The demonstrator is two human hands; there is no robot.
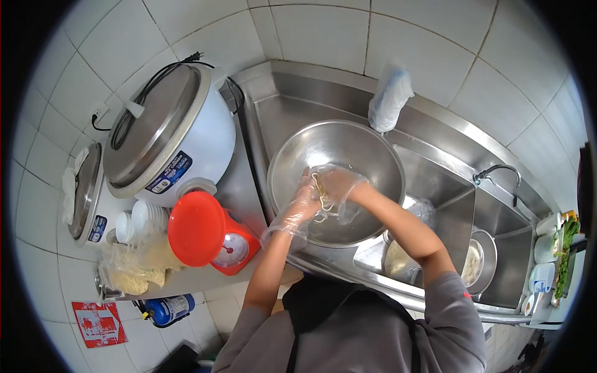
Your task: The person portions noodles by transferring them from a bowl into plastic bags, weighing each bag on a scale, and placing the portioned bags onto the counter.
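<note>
A large steel mixing bowl [292,152] sits on the steel sink counter. Both of my hands are over it, in clear, loose plastic gloves. Pale strands that look like noodles [321,200] hang between my hands, some trailing toward the bowl's bottom. My left hand [302,200] is closed along the left side of the strands. From the right, my right hand [336,185] curls round them, its fingers partly hidden by the wrinkled glove. A few small bits cling to the bowl's inner wall.
A red kitchen scale [239,245] stands left of the bowl, near a big rice cooker [205,133] and stacked white bowls [149,216]. Bagged noodles [134,273] lie at the counter's edge. Right are sink basins [435,174], a faucet [497,171] and a wrapped bundle [390,99].
</note>
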